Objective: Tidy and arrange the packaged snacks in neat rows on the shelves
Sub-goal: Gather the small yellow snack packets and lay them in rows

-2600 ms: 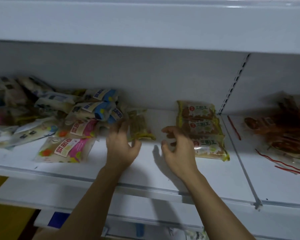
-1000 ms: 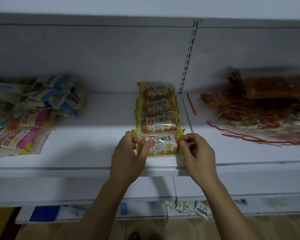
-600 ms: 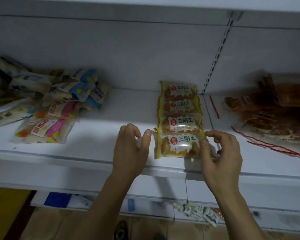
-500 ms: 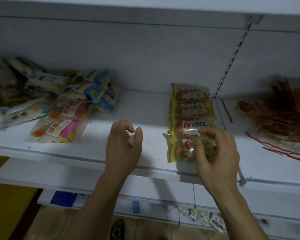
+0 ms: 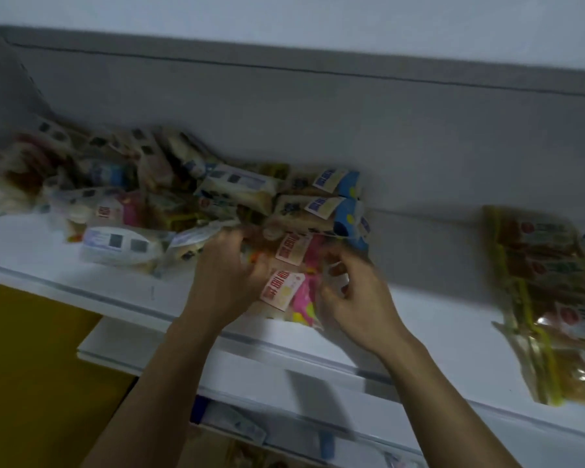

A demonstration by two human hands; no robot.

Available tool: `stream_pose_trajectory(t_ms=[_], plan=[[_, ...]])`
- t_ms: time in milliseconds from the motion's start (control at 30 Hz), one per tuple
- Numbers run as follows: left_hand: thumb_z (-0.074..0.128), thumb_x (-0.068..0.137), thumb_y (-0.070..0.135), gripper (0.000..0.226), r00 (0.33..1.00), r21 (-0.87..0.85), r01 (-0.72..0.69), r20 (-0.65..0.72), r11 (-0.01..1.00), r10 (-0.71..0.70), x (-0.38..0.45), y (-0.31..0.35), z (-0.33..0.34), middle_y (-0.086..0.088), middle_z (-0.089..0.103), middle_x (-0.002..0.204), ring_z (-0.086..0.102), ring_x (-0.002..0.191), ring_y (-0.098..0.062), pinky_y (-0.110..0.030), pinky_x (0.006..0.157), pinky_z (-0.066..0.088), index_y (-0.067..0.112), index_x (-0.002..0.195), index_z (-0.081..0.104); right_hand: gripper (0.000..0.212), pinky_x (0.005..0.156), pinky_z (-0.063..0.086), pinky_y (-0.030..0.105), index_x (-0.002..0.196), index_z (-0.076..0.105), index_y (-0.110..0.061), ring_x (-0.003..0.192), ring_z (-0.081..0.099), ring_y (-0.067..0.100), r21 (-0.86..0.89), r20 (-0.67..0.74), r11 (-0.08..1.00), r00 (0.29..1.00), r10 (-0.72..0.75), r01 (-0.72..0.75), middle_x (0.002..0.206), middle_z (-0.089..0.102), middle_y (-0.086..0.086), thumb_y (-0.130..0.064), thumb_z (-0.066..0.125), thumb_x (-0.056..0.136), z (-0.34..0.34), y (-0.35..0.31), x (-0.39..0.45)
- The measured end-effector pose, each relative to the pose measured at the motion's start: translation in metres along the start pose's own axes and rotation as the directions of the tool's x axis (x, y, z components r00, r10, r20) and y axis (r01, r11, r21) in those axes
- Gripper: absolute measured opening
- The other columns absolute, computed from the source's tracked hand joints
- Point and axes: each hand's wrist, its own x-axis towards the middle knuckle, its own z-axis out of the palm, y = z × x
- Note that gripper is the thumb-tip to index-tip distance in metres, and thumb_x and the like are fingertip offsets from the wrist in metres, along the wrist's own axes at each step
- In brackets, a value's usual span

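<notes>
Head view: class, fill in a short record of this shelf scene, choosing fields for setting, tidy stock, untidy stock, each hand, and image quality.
setting: white shelf, grey back panel
tidy stock: yellow packets in one row, front to back, at right
untidy stock: mixed pile at left
left hand: at left edge of pink packets, fingers curled; grip unclear
right hand: at their right edge, fingers curled; grip unclear
image quality: dim, tilted, motion blur on hands

Bare forearms point(image 5: 169, 376) (no sleeves, jewellery)
</notes>
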Motion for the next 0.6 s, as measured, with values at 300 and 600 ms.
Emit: stream_pose_trajectory(t_ms=[300, 600], plan=[[0.068, 0.086, 0.047, 0.026, 0.975, -0.119, -0.212, 0.047, 0.97, 0.219, -0.003, -0.039, 0.022, 0.012, 0.061, 0.095, 0.057, 0.094, -0.011, -0.04, 0.085, 0.05, 0.023, 0.097, 0.068, 0.04, 0.085, 0.055, 0.035, 0.118, 0.064, -0.029, 0.104, 0.061, 0.006, -0.02, -0.005, 0.999, 0.999, 0.044, -0.044, 0.114, 0.064, -0.015, -0.045, 0.071, 0.082, 0.037, -0.003, 0.011], [0.066, 0.086, 0.054, 0.029, 0.984, -0.111, -0.177, 0.013, 0.978, 0.179, 0.005, -0.043, 0.032, 0.014, 0.063, 0.089, 0.059, 0.09, -0.01, -0.037, 0.079, 0.05, 0.024, 0.088, 0.068, 0.055, 0.095, 0.047, 0.024, 0.123, 0.06, -0.036, 0.116, 0.053, 0.002, -0.051, -0.062, 0.996, 0.996, 0.07, -0.074, 0.123, 0.058, -0.016, -0.053, 0.077, 0.073, 0.051, 0.007, -0.002]])
